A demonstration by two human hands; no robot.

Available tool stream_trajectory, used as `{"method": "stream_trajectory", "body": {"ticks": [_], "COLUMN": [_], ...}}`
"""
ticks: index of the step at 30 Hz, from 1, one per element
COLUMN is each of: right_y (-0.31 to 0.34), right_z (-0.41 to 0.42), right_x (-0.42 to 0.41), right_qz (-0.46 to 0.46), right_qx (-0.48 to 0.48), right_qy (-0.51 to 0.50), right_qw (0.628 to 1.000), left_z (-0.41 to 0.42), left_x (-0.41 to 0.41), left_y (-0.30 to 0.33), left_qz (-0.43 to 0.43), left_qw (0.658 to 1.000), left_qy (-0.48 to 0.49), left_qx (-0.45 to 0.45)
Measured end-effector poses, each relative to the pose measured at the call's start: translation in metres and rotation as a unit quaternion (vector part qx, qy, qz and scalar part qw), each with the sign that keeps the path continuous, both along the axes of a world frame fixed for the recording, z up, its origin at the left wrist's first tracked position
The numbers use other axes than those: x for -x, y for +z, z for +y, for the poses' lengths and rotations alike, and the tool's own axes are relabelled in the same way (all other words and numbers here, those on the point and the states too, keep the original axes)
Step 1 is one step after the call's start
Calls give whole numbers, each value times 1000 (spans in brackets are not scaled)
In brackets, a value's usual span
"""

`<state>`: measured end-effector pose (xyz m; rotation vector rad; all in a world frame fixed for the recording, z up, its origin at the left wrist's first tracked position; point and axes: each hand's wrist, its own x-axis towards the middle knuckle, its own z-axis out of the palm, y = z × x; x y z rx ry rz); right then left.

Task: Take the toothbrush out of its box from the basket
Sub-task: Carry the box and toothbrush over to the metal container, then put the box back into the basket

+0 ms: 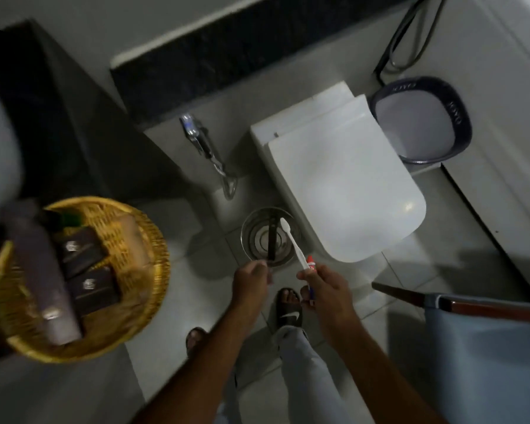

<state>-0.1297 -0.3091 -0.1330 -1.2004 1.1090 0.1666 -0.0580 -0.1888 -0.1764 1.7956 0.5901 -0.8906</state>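
My right hand [326, 290] is closed around a white toothbrush [293, 243], bristle end pointing up and away, together with a small red, white and blue tube [310, 262]. My left hand [251, 281] pinches the near end of a long thin dark box [271, 235], which hangs over a round metal bin [251, 237] on the floor. The woven yellow basket [141, 240] sits on the counter at the left, with two dark boxes [80, 249] and a grey bottle [45, 270] in it.
A white toilet [343, 179] with its lid down stands just behind the bin. A dark-rimmed waste bin [459, 117] sits at the back right, a chrome spray hose [208, 151] hangs on the wall. A blue cloth on a wooden rail [487, 310] is at right. My sandalled feet are below.
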Motion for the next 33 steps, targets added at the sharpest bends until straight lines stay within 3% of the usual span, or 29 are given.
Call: {"method": "stream_trajectory", "body": {"ticks": [5, 11, 13, 16, 21, 24, 27, 30, 33], "right_y": [107, 194, 206, 210, 197, 190, 186, 182, 182], "right_z": [31, 85, 111, 151, 206, 223, 231, 234, 232], "right_x": [-27, -55, -61, -67, -66, -67, -71, -75, -76], "right_qz": [-126, -215, -230, -249, -231, -214, -194, -197, -198], "right_qx": [-2, 8, 43, 169, 246, 277, 291, 336, 392], "right_qy": [46, 86, 122, 188, 226, 220, 211, 180, 153], "right_qw": [991, 973, 965, 935, 914, 910, 913, 903, 885], "left_z": [8, 83, 116, 163, 218, 232, 230, 222, 212], "left_x": [5, -20, -30, -55, -114, -141, -157, -167, -175], "left_y": [139, 242, 260, 274, 284, 285, 281, 274, 267], "left_qz": [-68, -212, -262, -304, -221, -194, -202, -224, -215], "left_qw": [984, 953, 946, 947, 974, 981, 969, 933, 916], "left_qy": [65, 86, 93, 89, 59, -20, -114, -216, -260], "left_qx": [150, 200, 168, 50, -11, -22, -87, -182, -218]}}
